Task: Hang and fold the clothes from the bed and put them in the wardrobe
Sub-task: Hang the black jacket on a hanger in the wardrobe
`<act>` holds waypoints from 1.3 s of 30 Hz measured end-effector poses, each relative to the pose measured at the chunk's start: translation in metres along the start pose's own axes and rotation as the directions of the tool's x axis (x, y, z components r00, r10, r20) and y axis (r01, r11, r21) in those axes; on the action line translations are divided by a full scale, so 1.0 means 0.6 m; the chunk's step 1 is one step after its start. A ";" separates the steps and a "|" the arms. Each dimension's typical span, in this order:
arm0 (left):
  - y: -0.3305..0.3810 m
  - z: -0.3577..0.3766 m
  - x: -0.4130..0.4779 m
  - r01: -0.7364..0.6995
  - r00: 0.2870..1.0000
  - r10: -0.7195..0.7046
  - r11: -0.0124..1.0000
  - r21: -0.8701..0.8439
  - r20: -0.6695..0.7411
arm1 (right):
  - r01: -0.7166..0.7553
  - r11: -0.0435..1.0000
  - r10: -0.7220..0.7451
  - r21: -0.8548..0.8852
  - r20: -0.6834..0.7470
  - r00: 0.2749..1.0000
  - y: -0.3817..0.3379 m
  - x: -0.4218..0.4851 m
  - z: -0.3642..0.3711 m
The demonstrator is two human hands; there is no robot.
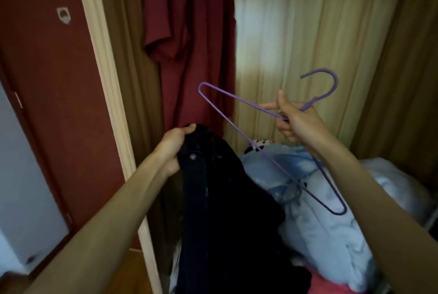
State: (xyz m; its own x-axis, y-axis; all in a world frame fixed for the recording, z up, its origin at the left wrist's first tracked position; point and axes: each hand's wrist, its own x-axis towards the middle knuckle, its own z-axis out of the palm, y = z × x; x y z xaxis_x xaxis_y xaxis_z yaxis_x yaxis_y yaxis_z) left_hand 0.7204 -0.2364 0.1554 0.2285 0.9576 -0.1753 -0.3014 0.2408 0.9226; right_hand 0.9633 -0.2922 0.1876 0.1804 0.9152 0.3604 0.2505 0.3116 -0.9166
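Note:
My left hand grips the top edge of a black buttoned garment, which hangs down in front of me. My right hand holds a purple wire hanger by its neck, just below the hook, with the forefinger pointing left. The hanger is tilted, its hook up at the right and its far corner low by my right forearm. It hangs beside the garment and does not touch it. A dark red shirt hangs inside the open wardrobe straight ahead.
A cream door frame and a dark red door stand at the left. Beige curtains line the wardrobe. Pale blue bundled fabric is piled on the wardrobe floor at the lower right.

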 end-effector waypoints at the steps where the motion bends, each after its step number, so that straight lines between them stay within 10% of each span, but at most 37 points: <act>1: -0.016 -0.015 0.002 0.024 1.000 -0.024 1.000 -0.002 -0.003 | -0.030 0.999 0.029 0.014 0.012 0.999 0.019 -0.025 -0.016; 14: -0.220 -0.003 -0.142 0.271 0.956 -0.292 0.881 0.389 -0.004 | -0.301 0.940 0.333 -0.161 0.242 0.911 0.222 -0.341 -0.050; 26: -0.330 0.090 -0.385 0.103 0.967 -0.210 0.843 0.527 0.147 | -0.252 0.954 0.258 0.164 -0.017 0.966 0.284 -0.499 0.057; 29: -0.339 0.037 -0.399 -0.304 0.939 0.034 0.554 0.775 0.343 | -0.278 0.903 0.324 0.327 -0.093 0.941 0.252 -0.502 0.024; 33: -0.333 0.002 -0.382 -0.552 0.694 0.332 -0.323 0.768 0.639 | -0.178 0.920 0.202 0.348 -0.035 0.979 0.217 -0.502 -0.007; 39: -0.295 0.040 -0.346 -0.696 0.555 0.211 -0.411 0.588 0.805 | -0.018 0.946 0.045 0.323 -0.075 0.996 0.170 -0.487 0.000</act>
State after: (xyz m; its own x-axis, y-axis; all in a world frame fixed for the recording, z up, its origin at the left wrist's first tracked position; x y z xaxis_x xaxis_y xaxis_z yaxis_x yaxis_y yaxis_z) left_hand 0.7486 -0.4816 0.0366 0.8082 0.4553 0.3734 0.5093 -0.8588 -0.0552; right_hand 0.9359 -0.5278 -0.0111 0.2623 0.9065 0.3308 -0.0733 0.3605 -0.9299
